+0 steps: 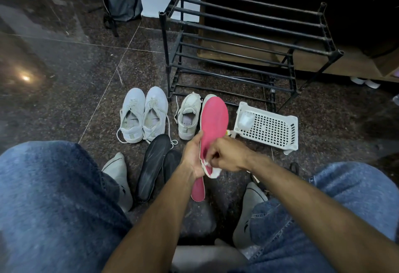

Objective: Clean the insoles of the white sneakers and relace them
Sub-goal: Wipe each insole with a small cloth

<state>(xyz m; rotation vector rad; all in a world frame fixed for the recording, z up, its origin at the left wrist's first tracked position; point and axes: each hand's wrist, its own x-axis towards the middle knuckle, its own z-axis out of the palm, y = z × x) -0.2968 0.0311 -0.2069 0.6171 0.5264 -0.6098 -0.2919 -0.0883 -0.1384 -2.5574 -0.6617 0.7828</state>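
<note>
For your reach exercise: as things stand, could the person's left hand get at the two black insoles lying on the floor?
Probably not at once: the left hand grips the pink insole. The black insoles lie uncovered just beside it, so the path itself looks free.

floor (64,74): dark stone tiles | on it: white sneakers (143,115), black insoles (153,167), basket (267,128), rack (248,41)

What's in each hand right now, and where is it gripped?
The left hand holds the pink insole by its edge around the middle. The right hand pinches a white cloth against the insole's face.
</note>
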